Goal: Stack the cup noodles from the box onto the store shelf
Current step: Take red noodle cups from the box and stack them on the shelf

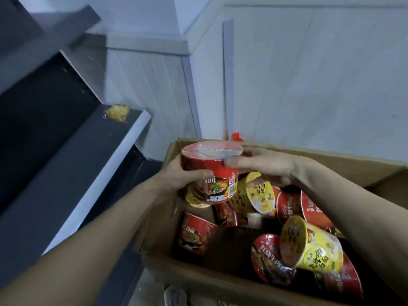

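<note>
Held cup noodle (209, 173): red, black lower band, printed food picture, white label panel.
Red cup noodles (198, 234): red, dark food print.
Yellow cup noodles (315, 248): yellow, dark lettering.
Box (220, 281): plain brown.
Shelf (66, 173): dark grey, pale front edge.
Wall (309, 74): white, vertical lines.

We are in a small shop, we think.
We see dark shelves (66, 173) by a white wall (309, 74) and a big box (331, 160) full of noodle cups (313, 246).
</note>
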Available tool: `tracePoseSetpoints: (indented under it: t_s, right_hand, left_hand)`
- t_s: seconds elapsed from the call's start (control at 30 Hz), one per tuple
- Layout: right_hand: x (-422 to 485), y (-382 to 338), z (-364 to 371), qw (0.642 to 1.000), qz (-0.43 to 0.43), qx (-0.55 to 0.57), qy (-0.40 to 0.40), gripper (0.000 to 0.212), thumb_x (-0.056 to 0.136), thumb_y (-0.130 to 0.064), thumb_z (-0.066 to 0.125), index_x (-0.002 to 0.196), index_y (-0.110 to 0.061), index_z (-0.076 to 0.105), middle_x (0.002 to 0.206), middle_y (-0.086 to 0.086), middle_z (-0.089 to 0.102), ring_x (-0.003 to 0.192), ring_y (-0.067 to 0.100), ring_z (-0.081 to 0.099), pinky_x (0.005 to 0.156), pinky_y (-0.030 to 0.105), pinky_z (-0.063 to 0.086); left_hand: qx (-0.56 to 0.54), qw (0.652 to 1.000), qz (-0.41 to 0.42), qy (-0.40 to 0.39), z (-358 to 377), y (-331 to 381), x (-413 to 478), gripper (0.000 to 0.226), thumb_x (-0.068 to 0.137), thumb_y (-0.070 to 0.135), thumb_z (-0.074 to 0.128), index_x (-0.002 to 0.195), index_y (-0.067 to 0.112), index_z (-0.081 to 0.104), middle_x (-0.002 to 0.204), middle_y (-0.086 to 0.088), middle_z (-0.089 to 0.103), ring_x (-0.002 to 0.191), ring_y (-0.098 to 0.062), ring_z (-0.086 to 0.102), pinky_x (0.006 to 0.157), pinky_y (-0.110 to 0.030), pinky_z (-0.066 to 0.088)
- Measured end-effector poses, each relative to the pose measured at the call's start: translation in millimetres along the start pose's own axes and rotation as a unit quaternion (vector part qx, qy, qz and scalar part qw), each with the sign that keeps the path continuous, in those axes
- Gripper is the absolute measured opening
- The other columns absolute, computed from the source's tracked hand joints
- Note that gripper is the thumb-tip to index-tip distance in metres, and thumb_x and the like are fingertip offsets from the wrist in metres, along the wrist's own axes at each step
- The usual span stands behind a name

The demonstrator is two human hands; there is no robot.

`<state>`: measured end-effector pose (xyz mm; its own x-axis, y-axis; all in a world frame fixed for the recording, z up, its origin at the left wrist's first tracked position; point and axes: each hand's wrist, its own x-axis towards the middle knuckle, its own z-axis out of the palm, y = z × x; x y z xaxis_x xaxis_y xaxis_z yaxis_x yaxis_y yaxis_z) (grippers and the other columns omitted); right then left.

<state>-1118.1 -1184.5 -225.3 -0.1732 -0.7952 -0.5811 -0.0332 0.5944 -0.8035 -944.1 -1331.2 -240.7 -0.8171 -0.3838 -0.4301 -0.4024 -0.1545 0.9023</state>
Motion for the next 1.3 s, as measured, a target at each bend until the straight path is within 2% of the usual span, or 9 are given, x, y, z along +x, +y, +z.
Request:
tracePoseSetpoints:
  t_s: [0.13,0.23,0.43,0.57,0.7,0.87,1.03,1.2,1.3]
  right_hand:
    - [-2.9,-35.1,1.7,0.998,-0.041,-0.047,0.029,0.089,0.060,-0.034,0.084,0.133,-0.035,0.033,0.118,-0.006,0.063,0.110,0.018,0.060,0.094,0.047,0.051]
    - [-9.7,-63.1,-4.4,0.995,-0.085,-0.041,0.030,0.088,0.063,-0.026,0.085,0.134,-0.031,0.034,0.118,-0.003,0.063,0.108,0.020,0.062,0.088,0.045,0.053]
    - [-26.2,-108.4,-12.2,0.985,-0.156,-0.065,0.036,0.089,0.056,-0.032,0.087,0.133,-0.031,0.042,0.121,-0.007,0.063,0.112,0.017,0.060,0.097,0.045,0.049]
    - [-39.6,-144.9,-8.0,0.976,-0.206,-0.066,0.020,0.081,0.063,-0.028,0.086,0.130,-0.037,0.042,0.119,-0.005,0.063,0.106,0.014,0.063,0.083,0.031,0.053]
    - [-49.6,-180.0,5.2,0.967,-0.246,-0.073,0.000,0.071,0.070,-0.010,0.081,0.127,-0.030,0.045,0.114,-0.003,0.066,0.102,0.014,0.065,0.078,0.028,0.055]
    - [-48.9,-213.8,27.9,0.949,-0.304,-0.081,-0.009,0.057,0.072,0.005,0.075,0.116,-0.025,0.053,0.107,-0.002,0.068,0.101,0.015,0.066,0.087,0.031,0.055]
    - [-44.4,-250.6,54.2,0.936,-0.336,-0.097,-0.033,0.057,0.072,0.000,0.077,0.118,-0.024,0.054,0.105,-0.005,0.069,0.097,0.011,0.067,0.080,0.026,0.057]
    - [-33.6,-287.5,89.6,0.928,-0.348,-0.117,-0.060,0.067,0.059,-0.022,0.082,0.120,-0.026,0.054,0.106,-0.006,0.069,0.098,0.012,0.067,0.086,0.031,0.055]
    - [-23.0,-308.8,115.4,0.926,-0.338,-0.153,-0.070,0.076,0.056,-0.027,0.075,0.125,-0.031,0.045,0.112,-0.005,0.063,0.105,0.014,0.061,0.087,0.035,0.053]
  left_hand:
    - [0.016,0.999,0.038,-0.023,-8.9,32.1,-10.8,0.050,0.080,0.011,0.075,0.127,0.019,0.057,0.116,-0.006,0.071,0.107,-0.021,0.067,0.085,-0.031,0.056]
    - [0.048,0.997,0.064,-0.003,-15.4,53.2,-22.0,0.057,0.080,0.006,0.073,0.129,0.024,0.050,0.117,0.000,0.068,0.105,-0.013,0.066,0.077,-0.019,0.054]
    - [0.096,0.988,0.094,0.071,-32.4,84.1,-36.1,0.120,0.049,0.031,0.091,0.146,0.033,0.020,0.129,-0.003,0.059,0.114,-0.014,0.062,0.097,-0.035,0.052]
    - [0.095,0.980,0.128,0.122,-38.9,108.6,-53.9,0.103,0.062,0.015,0.091,0.142,0.024,0.027,0.124,0.003,0.060,0.112,-0.009,0.061,0.094,-0.028,0.053]
    - [0.086,0.968,0.173,0.163,-48.3,127.1,-72.5,0.101,0.045,0.034,0.092,0.134,0.023,0.045,0.119,0.004,0.067,0.112,-0.012,0.064,0.098,-0.039,0.052]
    - [0.094,0.954,0.184,0.219,-68.9,150.1,-107.5,0.106,0.055,0.025,0.092,0.140,0.027,0.029,0.125,0.005,0.059,0.115,-0.010,0.059,0.099,-0.034,0.051]
    - [0.099,0.940,0.189,0.265,-97.9,161.4,-141.3,0.105,0.060,0.022,0.092,0.140,0.030,0.025,0.127,0.007,0.057,0.118,-0.012,0.057,0.099,-0.031,0.050]
    - [0.073,0.924,0.188,0.325,-128.4,164.3,-167.0,0.080,0.068,0.014,0.087,0.127,0.029,0.036,0.120,0.007,0.061,0.102,-0.007,0.065,0.069,-0.016,0.054]
    - [0.096,0.917,0.176,0.345,-149.0,160.6,-182.3,0.068,0.068,0.014,0.087,0.121,0.029,0.047,0.111,0.010,0.065,0.101,-0.004,0.064,0.081,-0.019,0.055]
